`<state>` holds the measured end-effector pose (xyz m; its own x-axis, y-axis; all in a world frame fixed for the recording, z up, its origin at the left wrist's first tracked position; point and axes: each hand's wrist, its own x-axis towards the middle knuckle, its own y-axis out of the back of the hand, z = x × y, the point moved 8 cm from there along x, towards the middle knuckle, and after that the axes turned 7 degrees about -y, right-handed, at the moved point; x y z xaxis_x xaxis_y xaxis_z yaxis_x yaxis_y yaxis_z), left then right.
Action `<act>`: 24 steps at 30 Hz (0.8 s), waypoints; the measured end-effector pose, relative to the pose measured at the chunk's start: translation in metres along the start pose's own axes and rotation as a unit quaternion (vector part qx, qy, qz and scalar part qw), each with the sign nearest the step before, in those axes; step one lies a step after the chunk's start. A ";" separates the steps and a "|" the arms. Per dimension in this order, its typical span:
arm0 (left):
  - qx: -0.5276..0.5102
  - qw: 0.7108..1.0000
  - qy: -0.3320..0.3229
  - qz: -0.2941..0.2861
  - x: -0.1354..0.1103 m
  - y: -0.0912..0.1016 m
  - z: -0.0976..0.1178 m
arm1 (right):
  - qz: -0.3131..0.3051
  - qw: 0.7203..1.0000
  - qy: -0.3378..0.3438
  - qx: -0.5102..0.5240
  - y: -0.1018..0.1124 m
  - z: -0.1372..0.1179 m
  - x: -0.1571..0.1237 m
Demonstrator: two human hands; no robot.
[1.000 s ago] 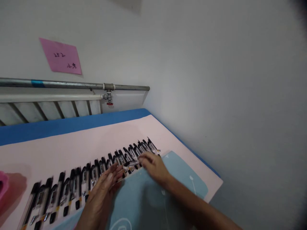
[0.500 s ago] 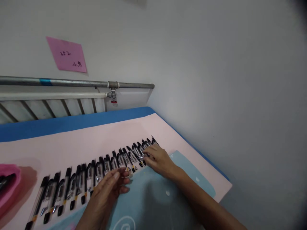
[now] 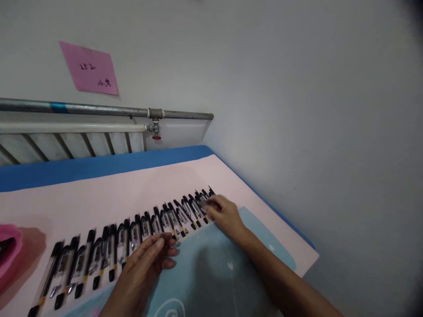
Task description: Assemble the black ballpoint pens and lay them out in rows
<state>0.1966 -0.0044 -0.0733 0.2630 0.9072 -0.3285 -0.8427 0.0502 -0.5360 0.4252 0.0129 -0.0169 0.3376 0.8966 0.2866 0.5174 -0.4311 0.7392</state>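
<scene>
A long row of black-capped clear pens [image 3: 125, 240] lies side by side across the pink mat [image 3: 132, 193]. My right hand [image 3: 224, 215] rests at the right end of the row, its fingertips on the last pens; whether it grips one is hidden by blur. My left hand [image 3: 148, 259] lies flat with fingers together at the near ends of the pens in the middle of the row, holding nothing.
A light blue patterned area [image 3: 211, 268] covers the mat's near part. A pink container [image 3: 8, 248] sits at the left edge. Behind run a blue table edge [image 3: 99, 165], a radiator, a metal pipe [image 3: 99, 110] and a wall with a pink note [image 3: 89, 68].
My right hand carried a pen from the middle toward the right end of the row and now rests there. My left hand stayed near the middle pens.
</scene>
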 end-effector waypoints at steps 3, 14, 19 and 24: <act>-0.010 1.000 -0.008 -0.003 0.002 0.000 0.000 | 0.067 0.986 -0.148 0.022 0.026 0.049 0.016; -0.005 1.000 0.004 -0.023 0.005 0.002 -0.004 | 0.037 0.983 -0.177 -0.040 0.024 0.083 0.024; 0.031 0.999 -0.003 -0.017 0.004 0.008 -0.008 | 0.045 0.986 -0.157 -0.036 0.023 0.081 0.023; 0.094 0.995 -0.008 -0.026 -0.003 -0.002 0.007 | 0.127 0.979 -0.159 0.013 0.041 0.084 0.027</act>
<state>0.1939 -0.0046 -0.0661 0.3030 0.9074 -0.2914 -0.9015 0.1737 -0.3964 0.5215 0.0108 -0.0306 0.6833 0.6855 0.2514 0.4040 -0.6417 0.6519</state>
